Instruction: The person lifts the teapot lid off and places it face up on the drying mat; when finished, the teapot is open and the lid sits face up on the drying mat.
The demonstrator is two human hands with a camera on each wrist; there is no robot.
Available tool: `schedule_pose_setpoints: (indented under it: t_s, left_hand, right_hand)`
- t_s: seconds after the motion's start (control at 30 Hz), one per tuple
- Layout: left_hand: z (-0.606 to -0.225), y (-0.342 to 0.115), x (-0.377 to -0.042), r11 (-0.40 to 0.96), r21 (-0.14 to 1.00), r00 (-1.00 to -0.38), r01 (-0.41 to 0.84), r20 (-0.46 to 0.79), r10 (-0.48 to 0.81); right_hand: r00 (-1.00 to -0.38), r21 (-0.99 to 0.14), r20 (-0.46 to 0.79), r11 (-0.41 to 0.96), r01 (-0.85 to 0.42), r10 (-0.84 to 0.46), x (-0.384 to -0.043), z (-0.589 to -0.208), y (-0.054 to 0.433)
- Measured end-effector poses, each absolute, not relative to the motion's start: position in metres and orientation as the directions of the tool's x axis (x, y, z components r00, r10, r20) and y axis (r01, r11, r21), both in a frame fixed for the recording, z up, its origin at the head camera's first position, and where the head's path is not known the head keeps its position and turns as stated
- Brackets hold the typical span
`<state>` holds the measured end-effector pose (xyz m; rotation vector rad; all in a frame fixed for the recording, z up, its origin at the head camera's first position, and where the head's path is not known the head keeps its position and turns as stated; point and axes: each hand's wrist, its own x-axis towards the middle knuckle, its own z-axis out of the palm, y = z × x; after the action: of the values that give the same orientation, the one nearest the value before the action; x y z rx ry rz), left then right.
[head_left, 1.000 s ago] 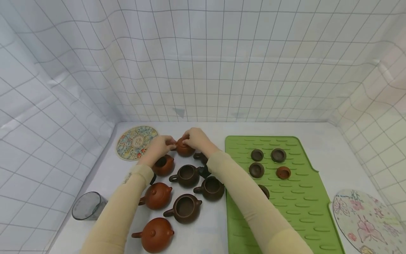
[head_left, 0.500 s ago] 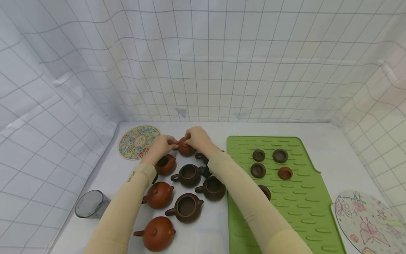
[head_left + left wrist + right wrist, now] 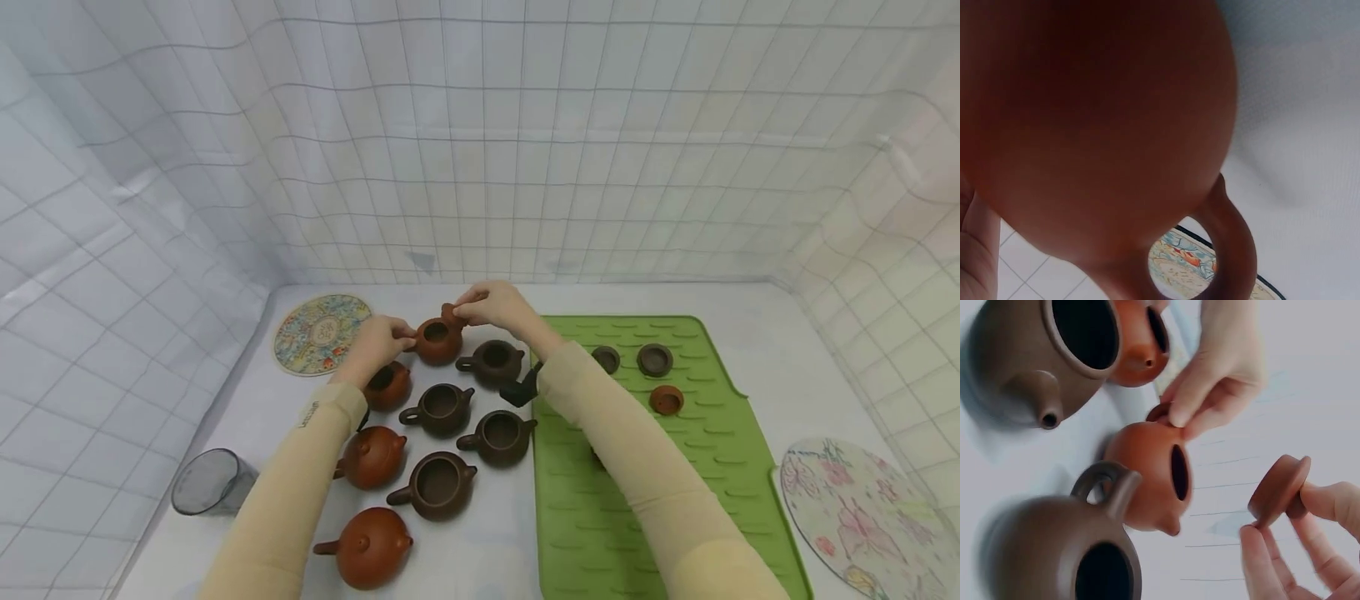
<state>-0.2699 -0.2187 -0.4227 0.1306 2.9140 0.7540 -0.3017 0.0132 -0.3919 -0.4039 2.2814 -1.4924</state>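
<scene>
At the far end of the teapot group, my left hand (image 3: 378,343) pinches the handle of a small red-brown teapot (image 3: 441,348). Its top is uncovered, and the dark opening faces the right hand in the right wrist view. My right hand (image 3: 504,308) holds the red-brown teapot lid (image 3: 1277,490) by its knob, apart from the pot and just to its right. Under my left wrist sits another lidless red-brown teapot (image 3: 390,390). A red-brown teapot body (image 3: 1110,144) with a looped handle fills most of the left wrist view, hiding much of the hand.
Several dark brown lidless teapots (image 3: 442,487) and two lidded red-brown ones (image 3: 372,546) stand nearer. Several lids (image 3: 656,359) lie on the green mat (image 3: 720,500) at right. A glass (image 3: 213,483) stands left; patterned round mats (image 3: 322,335) lie at both sides.
My right hand has lifted the lid off the small red-brown teapot and moved slightly up and right, uncovering the opening. The left hand stays on the handle.
</scene>
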Motion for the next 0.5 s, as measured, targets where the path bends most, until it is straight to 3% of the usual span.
schedule_pose_setpoints:
  t_s: [0.2, 0.5]
  left_hand:
    - [-0.42, -0.219, -0.267, 0.877, 0.478, -0.988, 0.043, -0.111, 0.109]
    - [-0.418, -0.216, -0.267, 0.879, 0.476, -0.987, 0.027, -0.126, 0.099]
  right_hand:
    - [-0.826, -0.959, -0.282, 0.162, 0.231, -0.488, -0.29, -0.395, 0.056]
    - [-0.772, -0.93, -0.273, -0.05, 0.365, -0.574, -0.244, -0.403, 0.137]
